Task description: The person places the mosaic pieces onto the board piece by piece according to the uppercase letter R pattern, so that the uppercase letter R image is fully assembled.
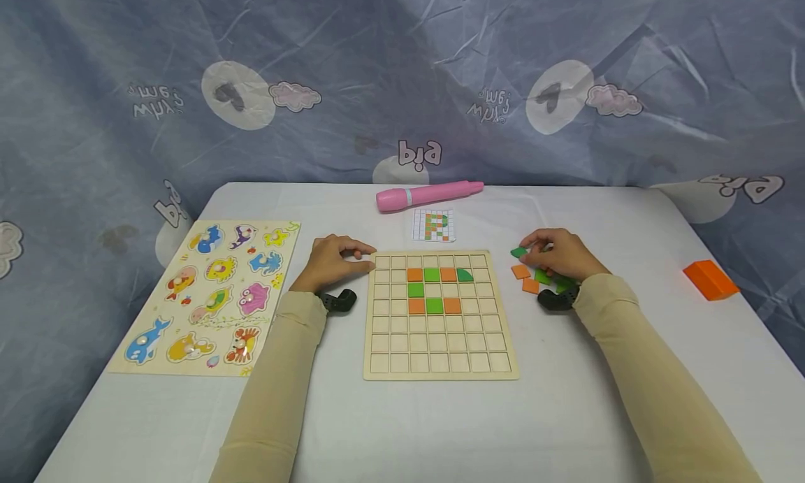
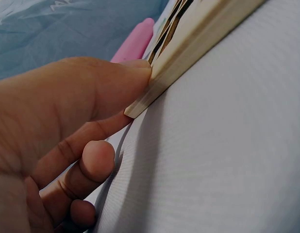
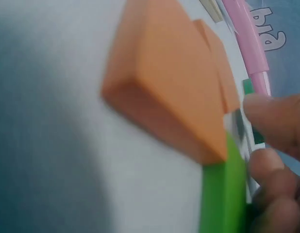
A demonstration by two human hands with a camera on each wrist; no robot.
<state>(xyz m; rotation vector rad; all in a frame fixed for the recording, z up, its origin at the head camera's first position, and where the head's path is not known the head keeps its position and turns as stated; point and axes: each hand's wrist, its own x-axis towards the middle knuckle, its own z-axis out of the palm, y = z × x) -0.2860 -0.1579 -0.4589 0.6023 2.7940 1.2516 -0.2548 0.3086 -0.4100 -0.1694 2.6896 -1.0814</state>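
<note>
Wooden grid board [image 1: 443, 343]: flat on the table between the two hands, partly filled with coloured tiles; judged stiff and fairly light, liable to slide on the cloth if bumped, best steadied by its edge. Left hand [image 1: 327, 263]: thumb and forefinger nearly closed on the board's far left corner, remaining fingers loosely bent. Right hand [image 1: 562, 254]: right of the board, thumb and forefinger drawn close together on a dark green piece [image 1: 518, 252], the smallest item inspected. Loose orange tiles [image 1: 531, 286] and green tiles [image 1: 542, 278] lie beneath and beside that hand. All pieces appear rigid, probably very light, smooth and not fragile; hold by opposite side edges, leaving the underside free.
</note>
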